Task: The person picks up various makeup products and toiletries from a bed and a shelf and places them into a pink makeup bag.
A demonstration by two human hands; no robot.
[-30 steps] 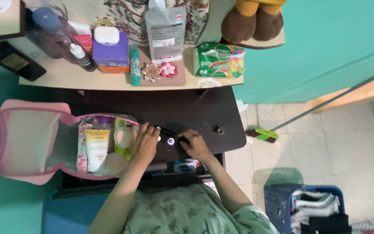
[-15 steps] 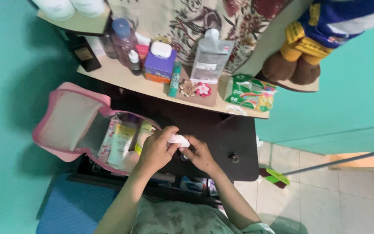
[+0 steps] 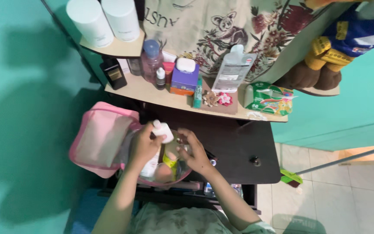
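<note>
The left hand [image 3: 146, 145] holds a small white bottle [image 3: 162, 131] pinched between thumb and fingers, just above the open mouth of the pink pouch [image 3: 102, 138] that lies on the dark table [image 3: 243, 147]. The right hand [image 3: 193, 151] hovers at about 3 o'clock from the bottle, its fingers loosely spread and apparently holding nothing, though the blur makes this hard to confirm. Tubes and a yellow packet [image 3: 169, 161] already fill the pouch below the hands.

To do this step well, the bottle should be kept upright with a firm pinch near its cap, and the free hand should steady the rim of the pouch so the opening stays wide and nothing inside tips over. A slow, straight lowering suits the crowded space.

Compared with half a second ago, both hands have moved from the middle of the table toward 9 o'clock, over the pouch. The white bottle, then between the two hands, now rests in the left alone, and the right has let go. The camera has also tilted up, so two white jars [image 3: 107, 19] on the upper shelf [image 3: 117, 48] at 12 o'clock show.
</note>
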